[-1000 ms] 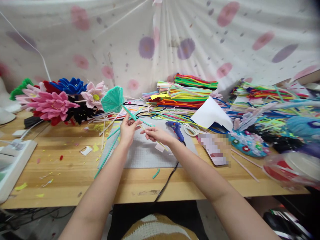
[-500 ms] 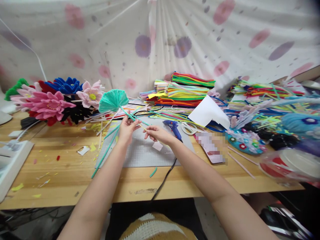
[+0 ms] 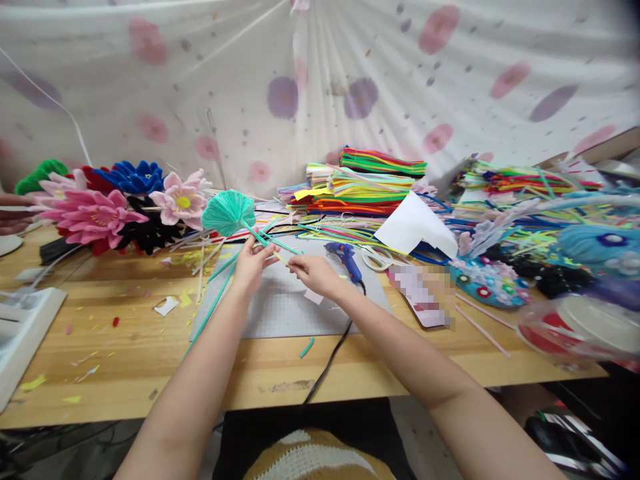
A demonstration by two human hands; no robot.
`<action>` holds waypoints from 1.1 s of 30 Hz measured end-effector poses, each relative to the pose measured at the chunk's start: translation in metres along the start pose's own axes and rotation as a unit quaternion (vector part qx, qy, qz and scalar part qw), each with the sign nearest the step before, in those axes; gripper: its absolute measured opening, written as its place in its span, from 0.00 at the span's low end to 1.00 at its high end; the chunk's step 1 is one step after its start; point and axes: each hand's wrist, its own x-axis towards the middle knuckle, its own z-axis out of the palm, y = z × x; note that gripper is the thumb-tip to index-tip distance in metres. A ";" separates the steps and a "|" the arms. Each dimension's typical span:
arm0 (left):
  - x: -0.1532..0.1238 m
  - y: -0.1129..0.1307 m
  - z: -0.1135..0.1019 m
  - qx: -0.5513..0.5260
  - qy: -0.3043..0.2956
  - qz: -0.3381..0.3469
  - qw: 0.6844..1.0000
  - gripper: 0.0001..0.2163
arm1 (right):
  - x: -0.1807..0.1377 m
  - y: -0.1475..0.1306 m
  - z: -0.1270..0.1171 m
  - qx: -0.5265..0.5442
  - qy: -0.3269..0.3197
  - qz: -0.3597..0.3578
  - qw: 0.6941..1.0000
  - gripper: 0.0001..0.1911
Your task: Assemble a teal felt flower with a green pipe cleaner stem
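Between the fingertips of my left hand (image 3: pixel 253 263) are the stems of a teal-green pipe cleaner leaf (image 3: pixel 227 213), fan-shaped, tilted up to the left above the hand. My right hand (image 3: pixel 313 275) is closed in a pinch on the stem's pale yellowish lower end (image 3: pixel 281 257), just right of my left fingers. Loose green pipe cleaners (image 3: pixel 213 308) run past my left wrist. Beneath both hands lies a grey cutting mat (image 3: pixel 280 323). A blue glue gun (image 3: pixel 346 260) rests on it, right of my right hand.
Pipe cleaner flowers (image 3: pixel 105 217) stand at the left, where another person's hand (image 3: pixel 13 213) shows. Bundled pipe cleaners (image 3: pixel 370 183) are stacked behind. White paper (image 3: pixel 413 227), scissors (image 3: pixel 376 259) and a blurred pink-cased item (image 3: pixel 423 297) lie right. A black cord (image 3: pixel 327 367) crosses the front edge.
My right fingers have closed in on the stem's end, from a looser hold. The leaf has dipped slightly. Another person's hand has come in at the left edge.
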 end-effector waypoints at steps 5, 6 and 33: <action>0.000 0.010 -0.004 0.010 -0.025 -0.031 0.999 0.28 | 0.003 -0.002 -0.004 -0.092 -0.019 -0.105 0.990 0.12; 0.000 0.012 -0.005 0.015 -0.030 -0.033 0.999 0.26 | 0.005 -0.003 -0.005 -0.114 -0.020 -0.125 0.985 0.12; -0.008 0.003 0.010 -0.039 0.024 0.050 0.998 0.29 | 0.004 -0.011 0.013 -0.079 0.091 0.000 0.993 0.11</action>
